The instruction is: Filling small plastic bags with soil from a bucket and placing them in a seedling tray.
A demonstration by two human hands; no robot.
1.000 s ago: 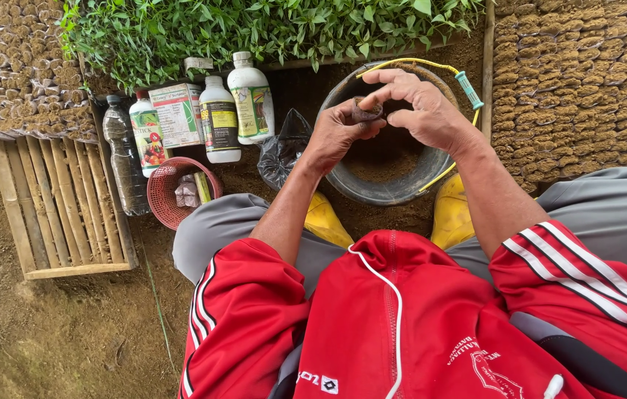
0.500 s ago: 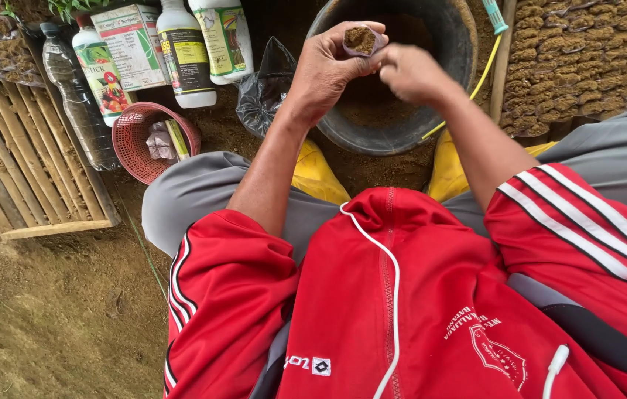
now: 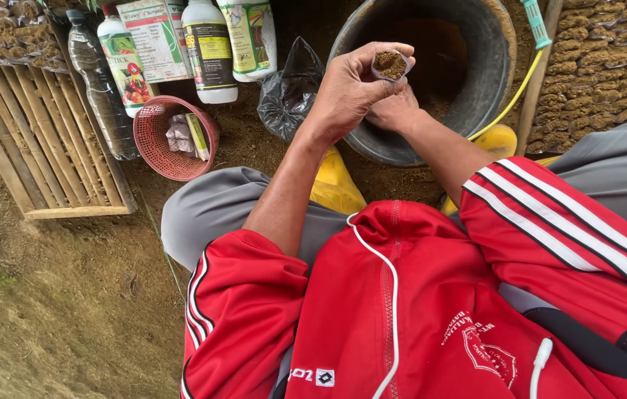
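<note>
- You are crouched over bare brown earth (image 3: 55,310), damp and trodden, with a thin green patch of moss at the far left edge.
- At your left a slatted wooden tray (image 3: 40,140) lies flat on the ground, its pale strips running side by side.
- Behind it stands a dark clear plastic bottle (image 3: 99,89), then a row of white plastic bottles (image 3: 210,52) with green, yellow and red labels, and a flat carton (image 3: 155,37) with a pale label among them (all standing upright, close together).
- In front of the row sits a small red mesh basket (image 3: 155,148), round and woven-looking, with a few small packets inside.
- Just right of the bottles a crumpled black plastic bag (image 3: 291,96) rests on the soil.
- Your left hand (image 3: 350,89) is closed round a small cup of soil (image 3: 391,65), fingers wrapped about its wall, the crumbly brown fill level with the rim; the cup is held above the near rim of the bucket.
- Your right hand (image 3: 395,111) sits just under and behind the left, touching it; its fingers are mostly hidden, so I cannot tell its grip.
- The big dark bucket (image 3: 491,74) is round, rough and caked, with a yellow cord (image 3: 509,103) along its side.
- At the far right lie rows of lumpy brown soil plugs (image 3: 609,59).
- Yellow boots (image 3: 336,181) show beneath your grey trousers and red jacket.
</note>
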